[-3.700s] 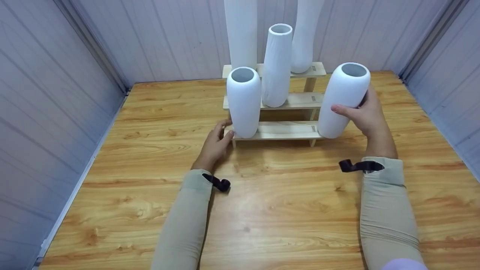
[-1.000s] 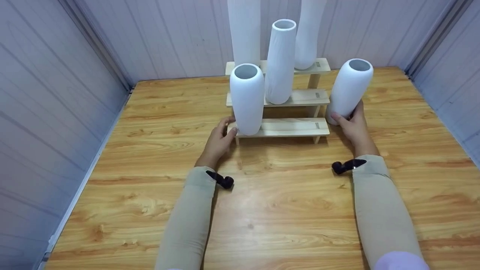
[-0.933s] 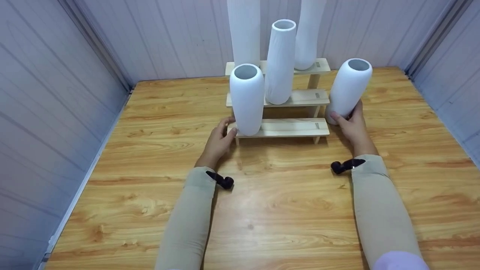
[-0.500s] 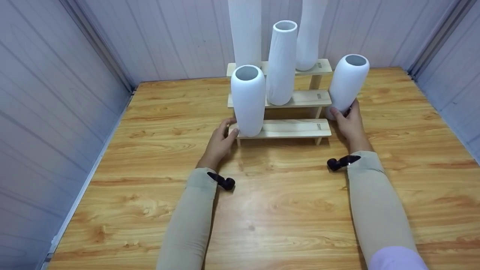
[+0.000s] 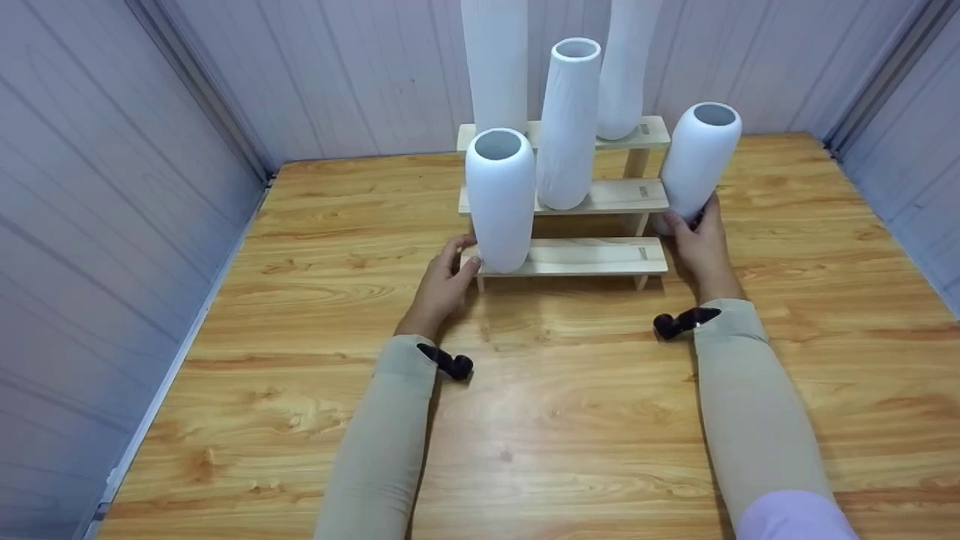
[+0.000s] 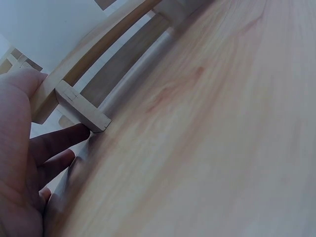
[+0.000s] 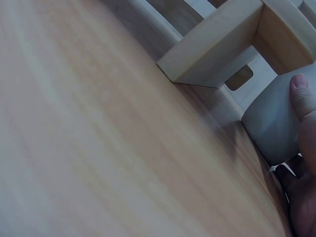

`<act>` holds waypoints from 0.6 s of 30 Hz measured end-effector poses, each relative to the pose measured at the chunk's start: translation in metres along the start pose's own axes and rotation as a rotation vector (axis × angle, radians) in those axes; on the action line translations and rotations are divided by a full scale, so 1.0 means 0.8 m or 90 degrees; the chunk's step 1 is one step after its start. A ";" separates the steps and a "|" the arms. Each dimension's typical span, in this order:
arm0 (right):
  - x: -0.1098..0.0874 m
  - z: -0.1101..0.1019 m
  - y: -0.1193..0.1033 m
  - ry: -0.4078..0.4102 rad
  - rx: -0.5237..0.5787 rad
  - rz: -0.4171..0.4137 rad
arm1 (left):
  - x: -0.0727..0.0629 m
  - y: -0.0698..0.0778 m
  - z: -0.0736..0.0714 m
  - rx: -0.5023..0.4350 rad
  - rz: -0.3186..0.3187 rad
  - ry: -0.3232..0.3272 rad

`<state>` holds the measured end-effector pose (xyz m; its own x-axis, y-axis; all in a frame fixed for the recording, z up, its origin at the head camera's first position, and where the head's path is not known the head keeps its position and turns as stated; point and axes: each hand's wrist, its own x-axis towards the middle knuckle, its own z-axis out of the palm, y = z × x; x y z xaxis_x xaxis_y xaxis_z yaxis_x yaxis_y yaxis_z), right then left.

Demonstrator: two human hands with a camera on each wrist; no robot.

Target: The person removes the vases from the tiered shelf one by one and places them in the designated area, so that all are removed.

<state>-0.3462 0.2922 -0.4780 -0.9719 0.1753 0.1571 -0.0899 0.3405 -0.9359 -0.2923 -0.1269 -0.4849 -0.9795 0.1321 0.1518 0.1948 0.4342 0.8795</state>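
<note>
A three-tier pale wooden stand point(image 5: 592, 256) sits toward the back of the table. My left hand point(image 5: 437, 289) holds the left end of its lowest shelf; in the left wrist view the thumb lies on the shelf and the fingers point(image 6: 59, 143) reach beside the leg. Just right of the stand, my right hand point(image 5: 701, 247) grips a smooth white vase point(image 5: 697, 161) low down, thumb on the near side. In the right wrist view that vase's base point(image 7: 271, 123) is at the tabletop, beside a stand leg point(image 7: 212, 49). The right fingers are partly hidden behind the vase.
A similar white vase point(image 5: 501, 202) stands on the lowest shelf's left end. A taller vase point(image 5: 570, 127) is on the middle shelf. Two tall vases, left point(image 5: 496, 67) and right point(image 5: 624, 75), occupy the top shelf. Panelled walls point(image 5: 360, 82) border the wooden table point(image 5: 540, 420).
My right hand has brought the vase from the right end of the lowest shelf down beside the stand, then a little farther back. My left hand keeps its hold on the shelf end.
</note>
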 end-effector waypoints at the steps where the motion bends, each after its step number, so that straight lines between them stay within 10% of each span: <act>1: 0.000 0.000 0.000 -0.002 0.000 0.002 | 0.000 0.000 0.000 0.003 0.000 0.001; 18: 0.000 -0.004 0.001 -0.013 -0.016 -0.010 | 0.000 0.003 0.001 -0.001 0.017 -0.002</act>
<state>-0.3454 0.2952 -0.4780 -0.9745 0.1515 0.1652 -0.0999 0.3664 -0.9251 -0.2920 -0.1248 -0.4835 -0.9737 0.1466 0.1746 0.2215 0.4284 0.8760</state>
